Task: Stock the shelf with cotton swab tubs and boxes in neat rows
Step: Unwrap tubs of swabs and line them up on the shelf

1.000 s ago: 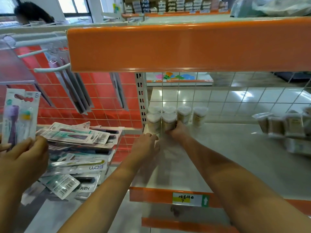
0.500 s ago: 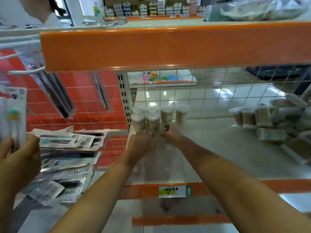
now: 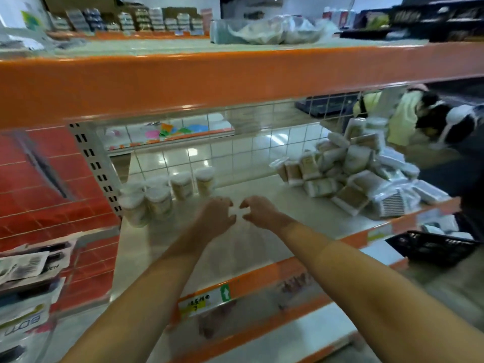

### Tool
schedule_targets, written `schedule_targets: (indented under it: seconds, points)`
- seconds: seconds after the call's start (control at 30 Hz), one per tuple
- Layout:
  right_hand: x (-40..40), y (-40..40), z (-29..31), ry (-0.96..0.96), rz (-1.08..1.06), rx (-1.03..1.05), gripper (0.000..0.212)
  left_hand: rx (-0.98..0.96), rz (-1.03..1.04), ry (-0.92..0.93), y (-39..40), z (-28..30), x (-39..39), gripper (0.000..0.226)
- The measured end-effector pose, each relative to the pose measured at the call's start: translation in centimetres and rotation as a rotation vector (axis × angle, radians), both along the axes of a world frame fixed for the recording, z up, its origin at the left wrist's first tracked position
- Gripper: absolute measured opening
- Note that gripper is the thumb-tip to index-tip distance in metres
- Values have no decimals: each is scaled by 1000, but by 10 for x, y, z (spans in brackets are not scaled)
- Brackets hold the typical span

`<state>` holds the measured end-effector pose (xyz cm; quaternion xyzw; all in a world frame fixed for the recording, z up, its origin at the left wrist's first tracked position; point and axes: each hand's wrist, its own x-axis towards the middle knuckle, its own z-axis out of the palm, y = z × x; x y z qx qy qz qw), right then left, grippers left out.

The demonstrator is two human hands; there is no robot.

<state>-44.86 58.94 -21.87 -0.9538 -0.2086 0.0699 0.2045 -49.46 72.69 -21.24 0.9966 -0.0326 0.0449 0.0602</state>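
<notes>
Several round cotton swab tubs (image 3: 159, 196) with white lids stand in short rows at the back left corner of the pale shelf (image 3: 262, 184). My left hand (image 3: 216, 217) and my right hand (image 3: 258, 210) hover side by side over the shelf, just right of the tubs. Both have loosely curled fingers and hold nothing. A loose heap of cotton swab boxes and packs (image 3: 358, 174) lies on the right part of the same shelf.
The orange edge of the upper shelf (image 3: 235, 79) hangs close above my hands. A perforated upright (image 3: 97, 169) and red grid panel (image 3: 39, 184) bound the left side. Packaged toothbrushes (image 3: 23, 265) lie lower left. A black basket (image 3: 432, 247) and a crouching person (image 3: 408, 113) are at right.
Both hands have left the front tubs and drawn back to the right, empty. The view has swung right, so the heap of boxes shows more fully.
</notes>
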Motion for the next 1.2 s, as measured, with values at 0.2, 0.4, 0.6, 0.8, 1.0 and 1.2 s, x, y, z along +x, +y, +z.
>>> schedule_targets:
  seconds: [0.2,0.4,0.6,0.8,1.0,1.2]
  points:
    - [14,-65,4,-61,-44,-79,36,42,-50,35,-54,-1,35,45]
    - [34,-122,6,-75,-104,-74,33,24,-58,17,-103,6,63,46]
    - [57,-154,4,-7,-122,-33,35,-82,-3,35,-132,9,96,45]
    - [76,-165,1,79,-56,-12,39,-313,101,70,-152,8,126,39]
    - [81,-166,-7,113,3,2,37,-551,263,171,-169,-1,151,38]
    - [82,-170,-10,139,32,33,34,-814,415,208,-174,-9,166,34]
